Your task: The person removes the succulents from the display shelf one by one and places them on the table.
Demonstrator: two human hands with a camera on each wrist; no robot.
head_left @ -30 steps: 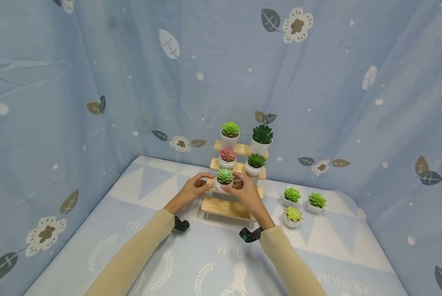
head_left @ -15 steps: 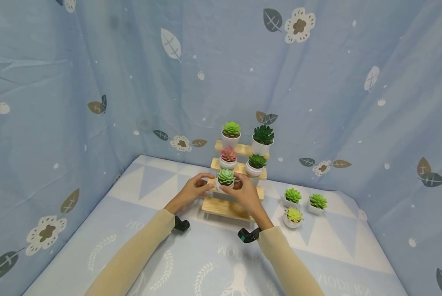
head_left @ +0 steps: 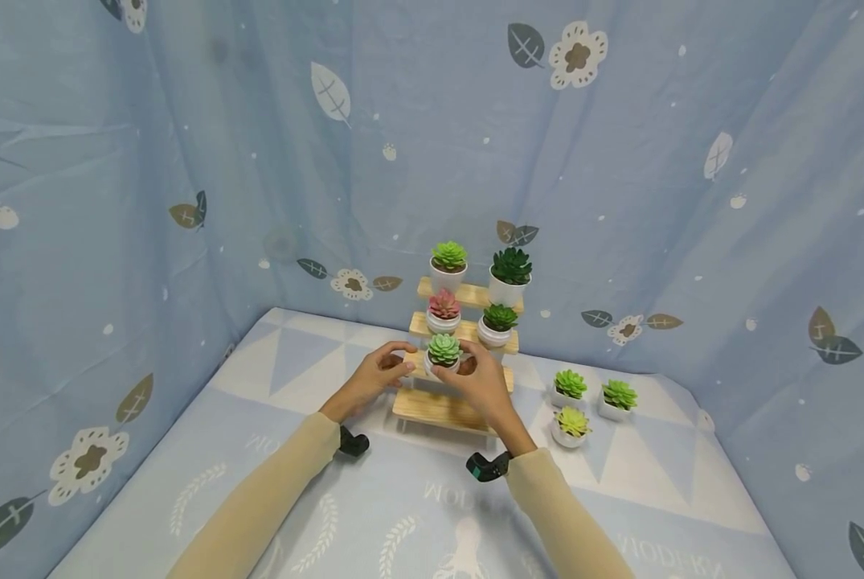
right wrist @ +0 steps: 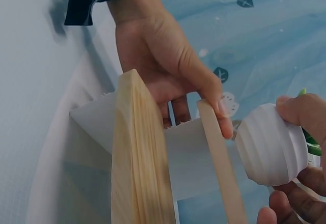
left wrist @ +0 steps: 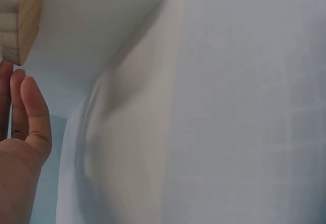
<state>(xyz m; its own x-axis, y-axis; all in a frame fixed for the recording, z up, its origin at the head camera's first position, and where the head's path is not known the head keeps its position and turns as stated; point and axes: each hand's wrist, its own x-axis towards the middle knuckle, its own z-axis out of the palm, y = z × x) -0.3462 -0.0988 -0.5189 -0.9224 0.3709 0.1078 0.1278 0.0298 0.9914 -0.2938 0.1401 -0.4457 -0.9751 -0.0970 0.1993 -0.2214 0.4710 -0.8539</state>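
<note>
My right hand (head_left: 479, 384) pinches the white ribbed pot (right wrist: 272, 145) of a pale green succulent (head_left: 444, 349) between thumb and fingers. This potted succulent is at the third step down of a wooden tiered plant stand (head_left: 442, 408), left of the middle. At the left end of that step is my left hand (head_left: 370, 378), thumb and fingers on either side of the board's end (right wrist: 221, 158). The left wrist view shows the left fingers (left wrist: 34, 102) just under the board's corner. A pink succulent (head_left: 444, 304) in a white pot stands one step higher, behind the held pot.
A dark green succulent (head_left: 500, 317) shares the pink one's step. On the top step are a bright green succulent (head_left: 449, 256) and a tall dark green one (head_left: 510, 266). Right of the stand, three small potted succulents (head_left: 571, 426) sit on the patterned cloth (head_left: 374, 498). A curtain (head_left: 417, 121) hangs behind.
The pale green succulent has shifted slightly right along the step with my right hand. My left hand stays at the board's left end.
</note>
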